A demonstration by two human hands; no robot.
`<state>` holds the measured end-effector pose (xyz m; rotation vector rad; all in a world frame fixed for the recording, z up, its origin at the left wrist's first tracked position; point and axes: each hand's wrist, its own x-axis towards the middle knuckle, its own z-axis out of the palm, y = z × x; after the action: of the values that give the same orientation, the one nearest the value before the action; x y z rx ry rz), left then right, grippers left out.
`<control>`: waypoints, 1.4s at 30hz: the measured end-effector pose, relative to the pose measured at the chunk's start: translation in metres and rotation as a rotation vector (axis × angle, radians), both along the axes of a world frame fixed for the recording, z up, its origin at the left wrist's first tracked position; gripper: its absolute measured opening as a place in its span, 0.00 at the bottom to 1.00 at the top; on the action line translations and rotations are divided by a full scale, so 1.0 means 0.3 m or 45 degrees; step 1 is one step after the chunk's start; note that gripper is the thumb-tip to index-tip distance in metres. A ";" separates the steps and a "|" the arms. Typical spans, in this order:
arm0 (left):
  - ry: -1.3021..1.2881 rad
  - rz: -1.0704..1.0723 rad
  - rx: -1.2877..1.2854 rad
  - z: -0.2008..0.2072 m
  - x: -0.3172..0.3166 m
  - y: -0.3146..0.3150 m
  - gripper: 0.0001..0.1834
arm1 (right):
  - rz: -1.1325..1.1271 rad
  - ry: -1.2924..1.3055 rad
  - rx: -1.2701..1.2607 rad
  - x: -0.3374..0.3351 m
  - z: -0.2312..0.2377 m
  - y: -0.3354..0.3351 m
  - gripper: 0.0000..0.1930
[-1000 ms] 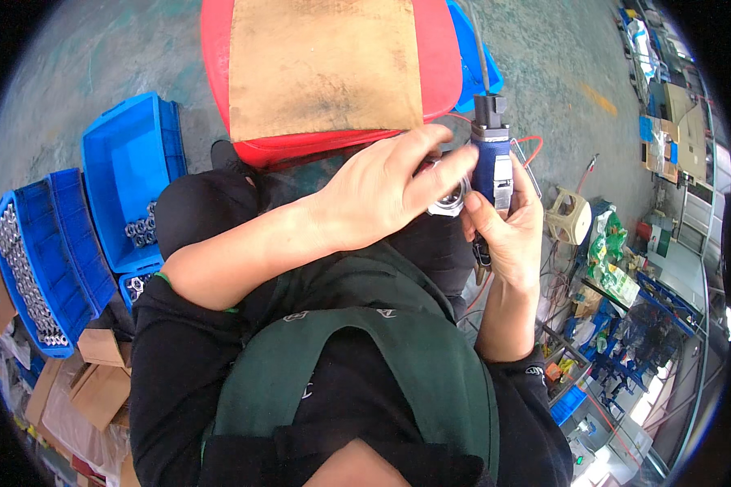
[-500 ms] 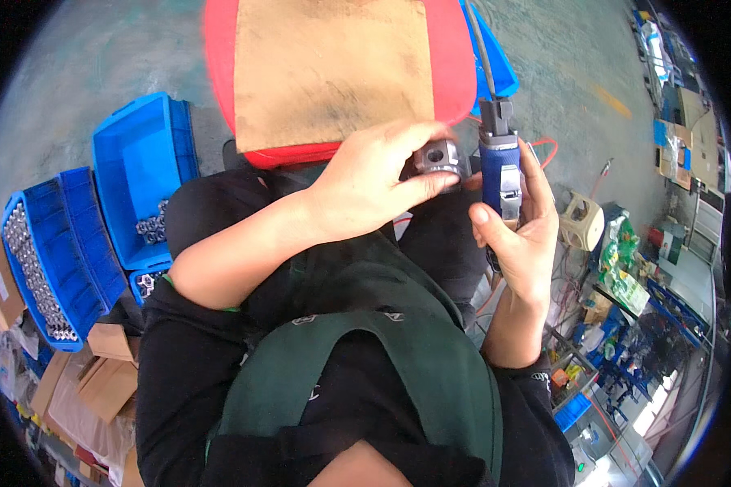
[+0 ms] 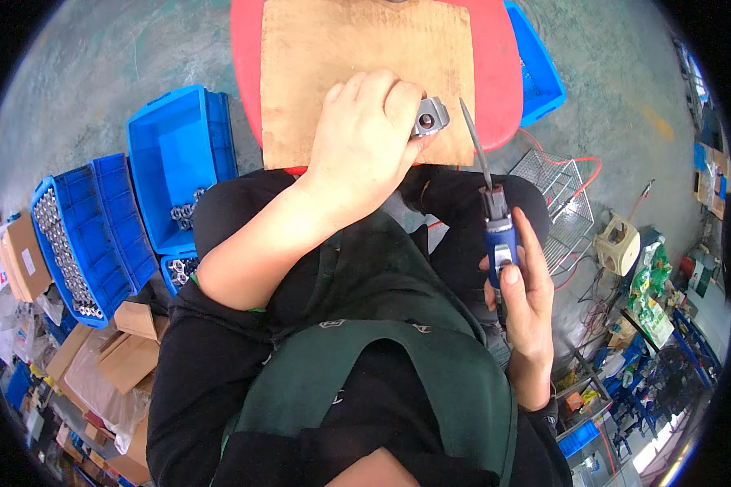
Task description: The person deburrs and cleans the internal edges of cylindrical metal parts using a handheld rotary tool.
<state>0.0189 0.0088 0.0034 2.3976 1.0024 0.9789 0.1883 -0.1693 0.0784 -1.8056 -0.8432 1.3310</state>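
Note:
My left hand (image 3: pixel 365 134) is closed around a small grey metal part (image 3: pixel 429 118) with a round hole in its end. The rest of that part is hidden by my fingers. Below this hand lies a tan board (image 3: pixel 300 49) on a red seat (image 3: pixel 495 57). In my right hand (image 3: pixel 529 296) is a blue hand-held power file (image 3: pixel 501 239), gripped by its body. Its long thin file blade (image 3: pixel 476 144) points away from me and leans left. The blade's tip is just right of the metal part, apart from it.
On the left, a blue bin (image 3: pixel 170 146) holds a few metal parts, and another (image 3: pixel 110 219) has rows of them. Cardboard boxes (image 3: pixel 130 357) lie nearer. At right are a wire basket (image 3: pixel 556 203), a red hose (image 3: pixel 597 166), a cream stool (image 3: pixel 617 245) and a blue bin (image 3: pixel 540 65).
My left hand has carried the metal part forward over the board. The power file has drawn back toward me, and a wider gap separates the two hands. The whole view has shifted.

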 end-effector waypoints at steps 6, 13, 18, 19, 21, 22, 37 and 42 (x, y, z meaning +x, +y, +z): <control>0.090 -0.015 -0.004 0.009 0.000 -0.001 0.19 | 0.129 -0.165 -0.147 0.004 0.031 -0.036 0.26; 0.059 -0.011 0.021 0.006 0.006 -0.018 0.22 | 0.199 -0.289 -0.157 -0.009 0.037 -0.031 0.25; 0.031 0.007 0.068 -0.010 0.019 -0.028 0.24 | 0.175 -0.295 -0.192 -0.016 0.021 -0.006 0.24; 0.002 -0.010 0.069 -0.011 0.022 -0.027 0.25 | 0.174 -0.297 -0.194 -0.015 0.015 0.003 0.24; -0.021 -0.023 0.072 -0.013 0.019 -0.024 0.25 | 0.208 -0.344 -0.117 -0.012 -0.005 0.026 0.24; -0.009 -0.029 0.070 -0.015 0.019 -0.023 0.25 | 0.215 -0.331 -0.116 -0.013 -0.004 0.043 0.24; 0.059 -0.063 0.088 -0.011 0.017 -0.019 0.20 | 0.333 -0.546 -0.061 -0.003 -0.056 0.075 0.24; 0.020 -0.068 0.056 -0.015 0.021 -0.013 0.23 | 0.330 -0.598 0.071 -0.012 -0.081 0.142 0.24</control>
<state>0.0252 0.0047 -0.0010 2.4589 0.9260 0.9742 0.1848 -0.1268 0.0542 -2.0504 -1.3893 1.0289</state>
